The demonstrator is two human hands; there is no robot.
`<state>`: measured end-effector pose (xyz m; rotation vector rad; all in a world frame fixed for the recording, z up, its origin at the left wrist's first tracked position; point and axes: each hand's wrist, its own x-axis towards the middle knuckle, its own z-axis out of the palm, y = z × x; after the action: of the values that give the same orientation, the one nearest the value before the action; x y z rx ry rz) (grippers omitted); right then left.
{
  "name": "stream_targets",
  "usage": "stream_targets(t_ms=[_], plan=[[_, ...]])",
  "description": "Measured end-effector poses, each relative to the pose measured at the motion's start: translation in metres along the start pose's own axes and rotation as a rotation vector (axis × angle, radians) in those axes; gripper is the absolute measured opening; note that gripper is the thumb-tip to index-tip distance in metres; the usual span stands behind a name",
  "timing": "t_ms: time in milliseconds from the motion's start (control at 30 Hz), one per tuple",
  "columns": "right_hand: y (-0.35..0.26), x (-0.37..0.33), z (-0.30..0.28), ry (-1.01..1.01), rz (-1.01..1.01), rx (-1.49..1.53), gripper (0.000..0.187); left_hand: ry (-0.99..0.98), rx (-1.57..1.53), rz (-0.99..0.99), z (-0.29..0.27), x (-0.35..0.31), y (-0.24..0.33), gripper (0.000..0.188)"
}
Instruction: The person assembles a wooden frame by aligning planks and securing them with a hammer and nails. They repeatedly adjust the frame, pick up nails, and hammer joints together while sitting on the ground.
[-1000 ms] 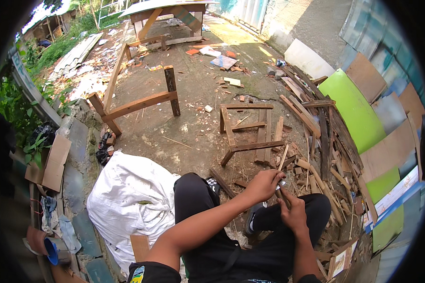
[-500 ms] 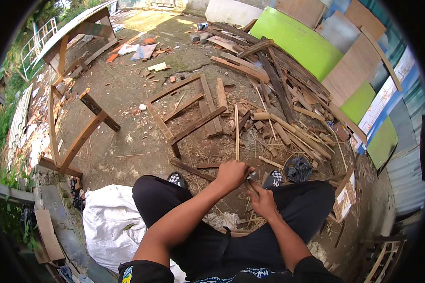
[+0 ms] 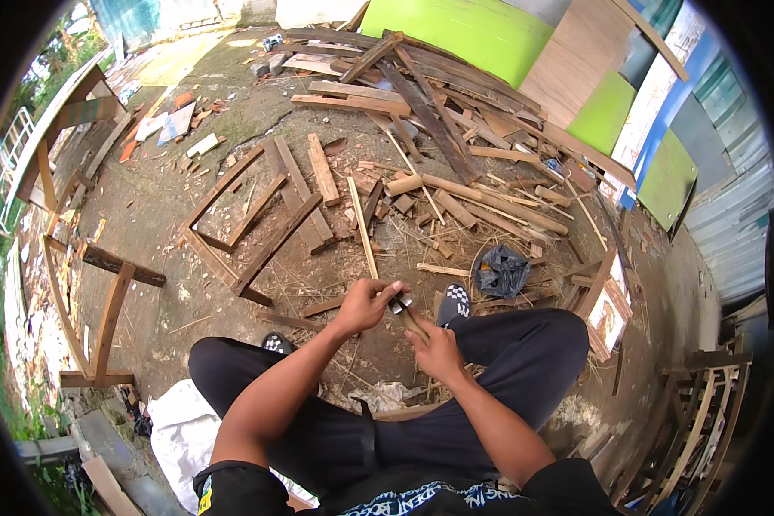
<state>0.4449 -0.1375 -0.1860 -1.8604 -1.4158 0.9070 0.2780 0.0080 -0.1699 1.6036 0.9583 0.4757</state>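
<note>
Bamboo strip (image 3: 363,230): long, thin, pale; near end in the hands above the lap, far end out over the dirt ground (image 3: 155,206). Likely light, springy, splintery; grip near the worked end.
Left hand (image 3: 365,303): clenched on strip.
Right hand (image 3: 434,348): closed on small blade (image 3: 402,303), seemingly.
Change: view swung; green panel (image 3: 464,30) now top centre.

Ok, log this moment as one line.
left hand: grips thin wooden strip | right hand: holds small blade on it | seated, scrap wood around
</note>
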Motion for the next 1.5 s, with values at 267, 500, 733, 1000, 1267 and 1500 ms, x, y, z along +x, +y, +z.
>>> stream_targets(t_ms=[267,500,733,1000,1267,1500], plan=[[-0.019,-0.019,-0.026,-0.023,0.080,0.020,0.050,0.184,0.702,0.536,0.013,-0.012,0.026,0.022],[-0.008,-0.048,-0.020,-0.013,0.035,-0.054,0.049,0.296,0.232,0.305,0.039,-0.060,0.002,0.015],[0.000,-0.069,0.006,-0.103,0.082,-0.093,0.046,0.309,0.300,0.176,0.043,-0.101,-0.028,0.011],[-0.007,-0.059,0.013,0.049,0.061,-0.187,0.051,0.350,-0.275,-0.087,0.016,-0.080,-0.043,0.028],[0.042,-0.053,0.028,0.140,0.214,-0.048,0.044,0.316,0.050,-0.334,0.016,-0.047,-0.104,0.029],[0.109,-0.054,0.025,0.194,0.368,-0.151,0.044,0.354,0.193,-0.367,0.046,0.003,-0.146,0.056]])
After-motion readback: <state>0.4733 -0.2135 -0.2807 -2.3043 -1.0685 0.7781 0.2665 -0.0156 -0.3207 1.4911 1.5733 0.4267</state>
